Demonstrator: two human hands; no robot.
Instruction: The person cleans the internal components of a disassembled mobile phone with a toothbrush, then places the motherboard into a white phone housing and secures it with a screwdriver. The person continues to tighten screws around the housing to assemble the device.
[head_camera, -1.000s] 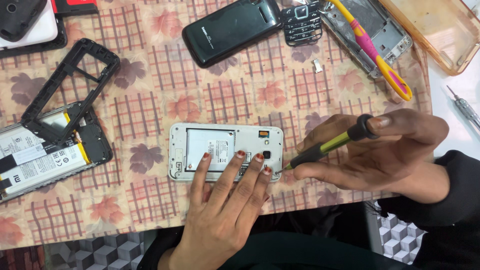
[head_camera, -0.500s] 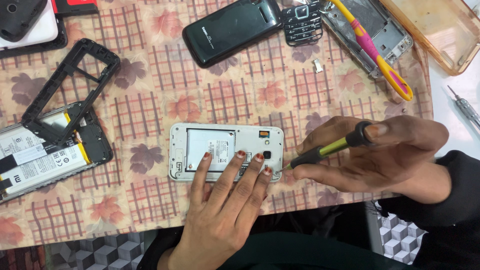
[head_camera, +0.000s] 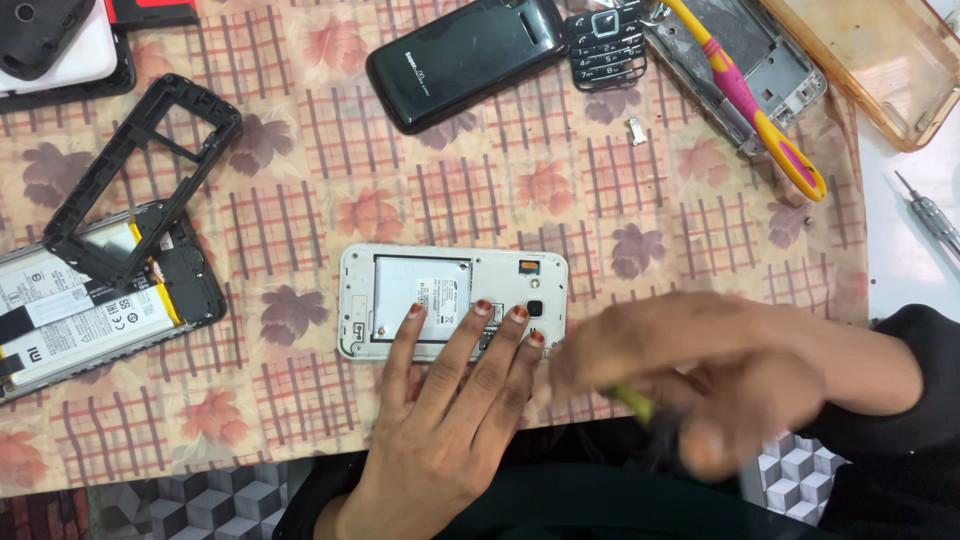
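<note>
We have our left hand spread flat, four fingertips pressing the lower edge of the white phone, which lies back-up and coverless near the table's front edge on the leaf-patterned cloth. Half a second ago our right hand held the screwdriver steady, its tip at the phone's lower right corner; now the hand is a blur, pulled back toward us, and the tip is off the phone. We read that as the driver lifted away from that corner, whether a screw came out or not. Only a yellow-green sliver of the handle shows under the blurred fingers; they look curled round it, but the grip itself cannot be made out. No loose screw is visible beside the phone. Elsewhere: a black phone and a keypad at top, a pink-and-yellow toothbrush across a bare metal frame, a black plastic frame leaning over an opened phone with battery, cut off at left. A second screwdriver lies at the right edge.
</note>
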